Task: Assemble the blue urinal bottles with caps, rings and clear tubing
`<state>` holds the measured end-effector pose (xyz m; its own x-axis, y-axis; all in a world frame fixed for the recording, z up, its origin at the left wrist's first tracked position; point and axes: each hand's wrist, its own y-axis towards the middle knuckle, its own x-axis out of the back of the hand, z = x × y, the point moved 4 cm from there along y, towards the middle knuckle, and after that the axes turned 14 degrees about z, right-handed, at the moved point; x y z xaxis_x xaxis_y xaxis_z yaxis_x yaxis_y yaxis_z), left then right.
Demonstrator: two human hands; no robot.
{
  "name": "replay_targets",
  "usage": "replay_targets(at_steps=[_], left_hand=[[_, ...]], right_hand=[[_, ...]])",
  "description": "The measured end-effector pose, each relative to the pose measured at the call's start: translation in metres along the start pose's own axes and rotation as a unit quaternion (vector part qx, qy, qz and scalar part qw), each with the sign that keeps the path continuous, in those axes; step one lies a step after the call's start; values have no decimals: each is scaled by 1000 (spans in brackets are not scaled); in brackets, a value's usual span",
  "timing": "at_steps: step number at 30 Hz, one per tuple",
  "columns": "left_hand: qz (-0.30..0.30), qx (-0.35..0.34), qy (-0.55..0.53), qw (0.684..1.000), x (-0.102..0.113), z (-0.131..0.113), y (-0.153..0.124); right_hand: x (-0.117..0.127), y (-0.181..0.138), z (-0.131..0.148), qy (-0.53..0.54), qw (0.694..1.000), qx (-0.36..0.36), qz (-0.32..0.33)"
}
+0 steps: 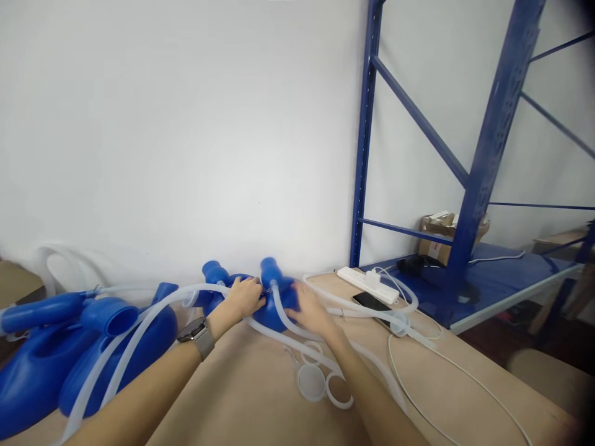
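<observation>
Near the wall stands a blue plastic bottle (273, 317) with a wide upturned neck and a translucent white hose (279, 303) joined to it. My left hand (245, 297), a watch on its wrist, grips the bottle's left side with bent fingers. On the other side my right hand (312, 308) holds the bottle's right edge, its fingertips partly hidden. A second blue bottle (214, 272) of the same kind stands just left, partly behind my left hand. Between my forearms, white rings and a round cap (311, 382) lie on the table (223, 390).
Several more blue bottles (35, 378) with hoses crowd the left side. To the right lie a white power strip (367, 285), a dark phone (372, 303) and a thin white cable (421, 406). A blue metal rack (483, 142) holding a cardboard box (434, 248) stands beyond.
</observation>
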<state>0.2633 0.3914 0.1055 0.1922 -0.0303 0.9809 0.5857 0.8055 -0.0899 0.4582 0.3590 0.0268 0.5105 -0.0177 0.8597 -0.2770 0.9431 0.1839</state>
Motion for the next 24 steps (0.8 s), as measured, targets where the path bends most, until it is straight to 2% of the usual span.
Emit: replay_targets(at_steps=[5, 9, 11, 13, 16, 20, 24], left_hand=[[-4, -68, -18, 997, -5, 0, -5], [-21, -128, -60, 990, -9, 2, -20], [-46, -129, -88, 987, -11, 3, -26], [-90, -102, -122, 983, -11, 3, -30], [-192, -14, -189, 963, -9, 7, -34], [-314, 122, -272, 901, -8, 12, -43], [-360, 232, -312, 848, -3, 22, -58]], right_hand=[[18, -4, 9, 8, 999, 8, -47], [21, -12, 16, 77, 995, 57, 13], [18, -15, 18, 101, 992, 72, 36], [16, -15, 19, 112, 991, 69, 33], [11, -13, 19, 124, 990, 61, 24], [8, -9, 20, 137, 989, 55, 24], [11, -9, 17, 152, 987, 47, 19]])
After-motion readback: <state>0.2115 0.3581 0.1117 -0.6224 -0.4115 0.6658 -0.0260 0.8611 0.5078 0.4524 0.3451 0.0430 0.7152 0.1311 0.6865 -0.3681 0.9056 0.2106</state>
